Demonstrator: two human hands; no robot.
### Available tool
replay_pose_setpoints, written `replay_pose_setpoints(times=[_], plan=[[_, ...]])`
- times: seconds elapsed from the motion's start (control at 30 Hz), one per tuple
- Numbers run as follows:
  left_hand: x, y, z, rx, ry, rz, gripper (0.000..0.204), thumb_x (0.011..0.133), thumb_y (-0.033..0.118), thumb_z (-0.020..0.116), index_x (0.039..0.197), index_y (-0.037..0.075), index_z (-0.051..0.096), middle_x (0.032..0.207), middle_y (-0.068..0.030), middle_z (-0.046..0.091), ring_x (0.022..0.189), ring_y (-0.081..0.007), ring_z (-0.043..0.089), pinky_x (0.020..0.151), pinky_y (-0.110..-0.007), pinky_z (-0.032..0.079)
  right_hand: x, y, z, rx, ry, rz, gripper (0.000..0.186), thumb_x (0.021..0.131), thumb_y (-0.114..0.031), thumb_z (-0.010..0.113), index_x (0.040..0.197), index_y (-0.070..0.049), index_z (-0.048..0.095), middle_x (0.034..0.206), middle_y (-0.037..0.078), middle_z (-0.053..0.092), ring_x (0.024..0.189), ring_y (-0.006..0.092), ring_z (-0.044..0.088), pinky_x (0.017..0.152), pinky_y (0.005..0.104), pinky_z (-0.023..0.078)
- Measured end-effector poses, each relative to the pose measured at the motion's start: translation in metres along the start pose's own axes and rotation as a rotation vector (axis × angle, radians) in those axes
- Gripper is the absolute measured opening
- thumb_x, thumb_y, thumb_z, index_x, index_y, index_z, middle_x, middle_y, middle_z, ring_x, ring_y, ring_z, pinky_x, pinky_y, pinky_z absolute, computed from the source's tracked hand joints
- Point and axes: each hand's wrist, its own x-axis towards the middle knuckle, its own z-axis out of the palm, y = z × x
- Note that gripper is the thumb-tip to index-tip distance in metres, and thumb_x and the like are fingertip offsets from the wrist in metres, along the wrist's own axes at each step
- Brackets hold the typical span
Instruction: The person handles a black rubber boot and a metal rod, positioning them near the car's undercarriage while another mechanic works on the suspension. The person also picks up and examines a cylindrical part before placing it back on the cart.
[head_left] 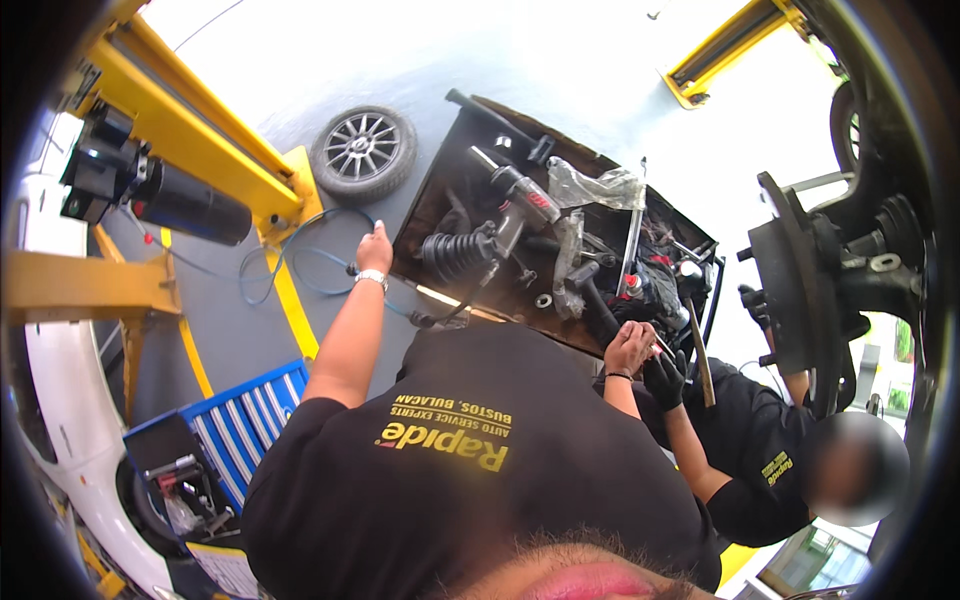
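Note:
My left hand (373,250) is closed around a thin blue hose (318,252), whose loops hang over the floor to the left. A dark fitting (352,268) sits beside that hand. At the near right edge of a black cart (425,205), my right hand (630,348) has its fingers pinched together, touching or almost touching another person's black-gloved hand (663,380). A small pale and red thing shows between the two hands, too small to name. On the cart lie a grey impact wrench (527,193), a ribbed black rubber boot (455,256) and a dark bar (598,305).
Clear plastic wrapping (595,185) and a spray can (632,286) lie among loose parts in the cart. Beyond stands a wheel (364,152), near a yellow lift post (190,110). A blue tool cabinet (250,420) is lower left. A wheel hub assembly (790,290) hangs right, above the co-worker (745,430).

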Motion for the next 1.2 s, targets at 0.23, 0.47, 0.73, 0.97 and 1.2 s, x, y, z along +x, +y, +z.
replay_pose_setpoints(times=[0.23, 0.47, 0.73, 0.97, 1.2], plan=[[0.013, -0.002, 0.005, 0.103, -0.046, 0.130, 0.072, 0.099, 0.058, 0.037, 0.108, -0.006, 0.068, 0.115, -0.0302, 0.066, 0.115, -0.0472, 0.057, 0.100, -0.050, 0.042, 0.002, -0.002, -0.004, -0.014, -0.017, 0.018, 0.027, 0.097, -0.033, 0.053, 0.098, -0.009, 0.066, 0.115, 0.012, 0.054, 0.116, 0.0344, 0.050, 0.101, 0.0499, 0.037], [-0.054, 0.051, -0.015, 0.184, 0.107, 1.118, 0.064, 0.085, 0.051, 0.067, 0.128, 0.004, 0.058, 0.119, -0.0193, 0.065, 0.117, -0.0352, 0.059, 0.100, -0.046, 0.043, 0.000, -0.001, 0.000, -0.021, 0.034, 0.021, 0.026, 0.097, -0.033, 0.053, 0.096, -0.010, 0.064, 0.114, 0.012, 0.054, 0.115, 0.0357, 0.051, 0.102, 0.0515, 0.037], [-0.121, 0.137, -0.015, 0.339, -0.253, 0.903, 0.067, 0.069, 0.043, 0.086, 0.119, 0.006, 0.063, 0.108, -0.0145, 0.069, 0.104, -0.0309, 0.065, 0.093, -0.040, 0.049, -0.002, 0.002, 0.002, 0.033, 0.082, -0.015, 0.022, 0.096, -0.030, 0.055, 0.097, -0.010, 0.065, 0.113, 0.012, 0.056, 0.114, 0.0334, 0.052, 0.100, 0.0495, 0.038], [-0.118, 0.211, -0.058, -1.431, -1.134, -0.032, 0.050, 0.095, 0.035, 0.060, 0.125, -0.004, 0.057, 0.127, -0.0222, 0.063, 0.119, -0.0361, 0.062, 0.105, -0.051, 0.049, -0.002, 0.003, 0.005, 0.018, 0.092, -0.014, 0.023, 0.096, -0.030, 0.056, 0.100, -0.009, 0.064, 0.117, 0.013, 0.057, 0.117, 0.0338, 0.051, 0.102, 0.0501, 0.037], [-0.162, 0.257, -0.073, -1.759, -1.397, -0.207, 0.066, 0.095, 0.055, 0.051, 0.129, -0.001, 0.056, 0.127, -0.0249, 0.060, 0.125, -0.0430, 0.055, 0.106, -0.062, 0.044, -0.001, 0.003, 0.004, 0.028, 0.084, -0.022, 0.024, 0.097, -0.030, 0.056, 0.102, -0.008, 0.064, 0.116, 0.013, 0.057, 0.117, 0.0342, 0.052, 0.102, 0.0501, 0.037]])
